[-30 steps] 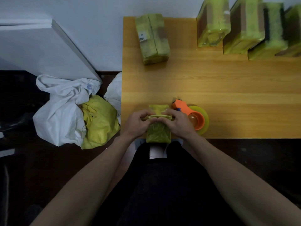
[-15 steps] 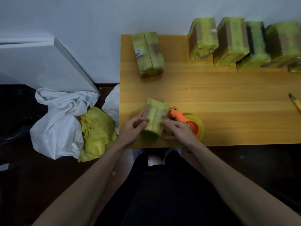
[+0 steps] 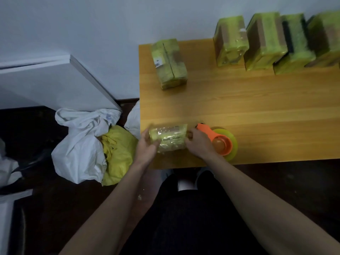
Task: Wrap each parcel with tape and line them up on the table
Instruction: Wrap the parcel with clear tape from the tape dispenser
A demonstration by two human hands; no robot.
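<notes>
A small parcel wrapped in yellow-green tape lies sideways over the front left corner of the wooden table. My left hand grips its left end and my right hand grips its right end. Just right of my right hand sits an orange tape dispenser with a yellow-green roll. A larger taped parcel lies at the back left of the table. Several taped parcels stand in a row along the back wall on the right.
On the dark floor left of the table sit a white sack and a yellow bag. A white board leans against the wall behind them. My legs are below the table's front edge.
The small parcel has turned from lengthwise to sideways between my hands and lifted a little over the table corner. The head view has shifted.
</notes>
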